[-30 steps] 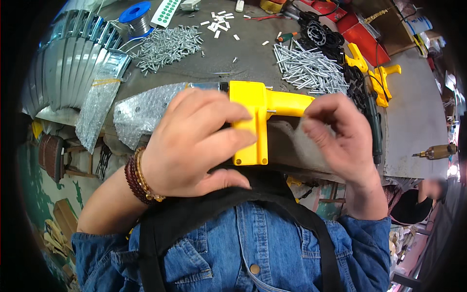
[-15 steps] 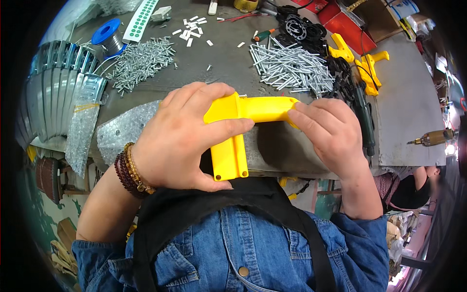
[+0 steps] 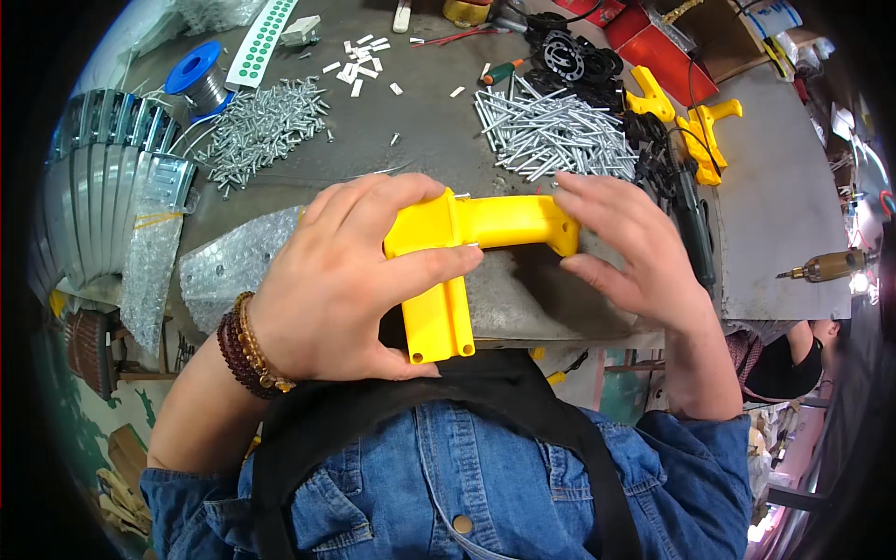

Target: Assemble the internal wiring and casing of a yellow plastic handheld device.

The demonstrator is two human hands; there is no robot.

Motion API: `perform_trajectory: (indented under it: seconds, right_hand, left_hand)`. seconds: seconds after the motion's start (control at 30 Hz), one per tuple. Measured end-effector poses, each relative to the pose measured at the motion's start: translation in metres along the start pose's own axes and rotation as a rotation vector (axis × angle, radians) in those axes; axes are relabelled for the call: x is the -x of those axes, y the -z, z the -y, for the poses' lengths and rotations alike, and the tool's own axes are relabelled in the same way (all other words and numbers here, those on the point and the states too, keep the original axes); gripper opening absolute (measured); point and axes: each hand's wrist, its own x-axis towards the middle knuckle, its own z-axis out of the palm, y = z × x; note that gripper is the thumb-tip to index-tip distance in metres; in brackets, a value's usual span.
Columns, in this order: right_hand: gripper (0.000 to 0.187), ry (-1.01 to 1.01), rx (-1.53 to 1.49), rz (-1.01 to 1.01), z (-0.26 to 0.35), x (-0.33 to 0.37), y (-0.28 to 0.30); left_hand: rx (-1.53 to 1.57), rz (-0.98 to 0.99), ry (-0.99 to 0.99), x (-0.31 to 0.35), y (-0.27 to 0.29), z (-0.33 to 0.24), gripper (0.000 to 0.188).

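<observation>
A yellow plastic tool housing (image 3: 509,222) with a sideways handle is held over the front edge of the bench. My left hand (image 3: 341,266) grips its body, thumb across the front and fingers over the top; part of the body is hidden under that hand. Two small holes show at the housing's lower end and another near the handle's tip. Around the handle's right end, my right hand (image 3: 635,247) has its thumb and fingers spread, with nothing held. Its thumb tip lies close to the handle; whether they touch is hard to tell.
Long screws (image 3: 551,131) are heaped beyond the right hand, short screws (image 3: 266,131) at the left. Around them lie a solder wire spool (image 3: 196,79), bubble-wrapped parts (image 3: 238,261), black corded parts (image 3: 579,75), yellow housings (image 3: 709,131) and a red box (image 3: 658,51).
My right hand has let go of the handle's end and opened, its fingers lifting away. The housing stays in my left hand, slightly lower in the picture.
</observation>
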Motion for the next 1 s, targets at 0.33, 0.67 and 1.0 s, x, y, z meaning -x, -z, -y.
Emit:
perform_trajectory:
  seconds: [0.33, 0.67, 1.0]
  right_hand:
    - [0.071, -0.195, -0.480, 0.182, -0.029, -0.011, -0.008]
    - [0.066, -0.215, -0.405, 0.085, -0.019, -0.006, -0.008]
    - [0.065, -0.222, -0.505, 0.040, -0.023, 0.004, -0.025]
  left_hand:
    - [0.022, 0.002, -0.002, 0.001, 0.001, 0.002, 0.077]
    - [0.079, 0.039, 0.024, -0.004, 0.003, 0.001, 0.068]
    - [0.083, 0.044, -0.011, -0.006, 0.005, 0.003, 0.062]
